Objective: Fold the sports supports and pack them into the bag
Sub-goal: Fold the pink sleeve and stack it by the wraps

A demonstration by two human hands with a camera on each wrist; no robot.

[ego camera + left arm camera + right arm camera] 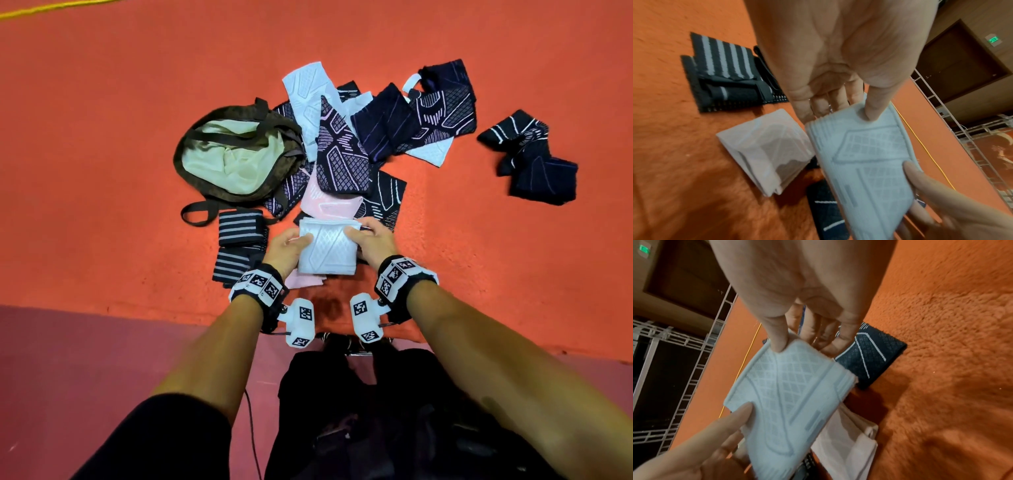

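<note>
The white support (327, 248) hides the fingers (364, 224) of both hands behind it. The pink support (306, 280) under it is mostly covered. Both wrist views are blurred.

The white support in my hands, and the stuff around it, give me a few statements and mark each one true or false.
1. Both hands pinch the white support: left hand, right hand. True.
2. The bag is zipped shut. False: it lies open, its pale lining showing.
3. The striped wraps lie just left of the left hand. True.
4. The white support is already inside the bag. False: it is held above the orange floor.
</note>
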